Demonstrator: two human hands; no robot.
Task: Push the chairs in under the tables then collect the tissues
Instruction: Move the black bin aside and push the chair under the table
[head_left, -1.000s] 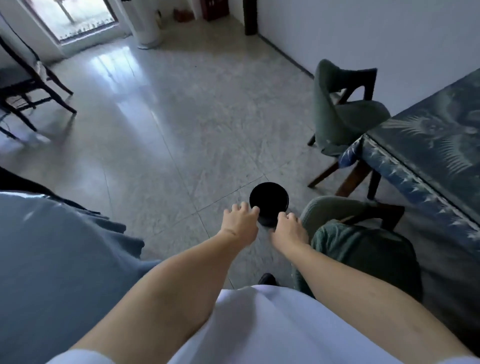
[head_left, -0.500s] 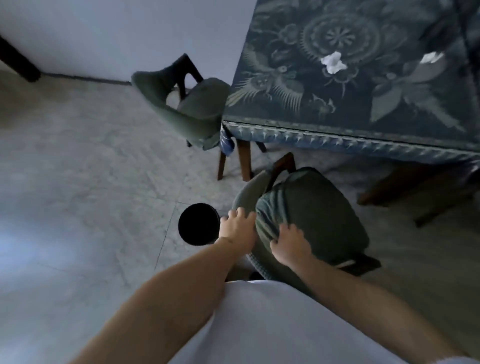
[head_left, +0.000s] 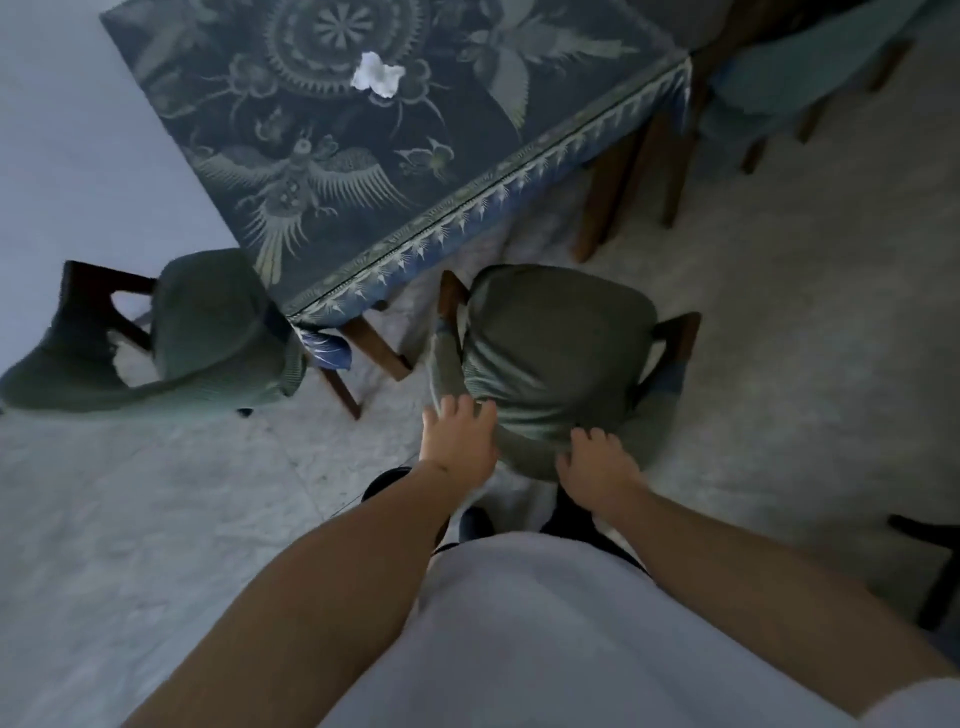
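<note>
I stood behind a green chair (head_left: 556, 353), looking down over its curved back toward the table (head_left: 322, 218). My left hand (head_left: 457, 441) rested on the left end of the chair's backrest, fingers curled over its top edge. My right hand (head_left: 595, 465) gripped the same backrest further right, fingers bent over the padded rim. Both hands held the chair. Its seat sat just outside the table's near edge, not under it, with the patterned blue tablecloth (head_left: 467, 208) hanging just beyond the front of the seat. One crumpled white tissue (head_left: 376, 75) lay on the table near the round medallion in the cloth, well away from my hands. A second green chair (head_left: 171, 338) stood at the table's left corner, turned at an angle, its seat touching the corner of the cloth. A third chair (head_left: 789, 88), bluish, showed at the far right beyond the table. The floor (head_left: 156, 519) was pale stone tile.
</note>
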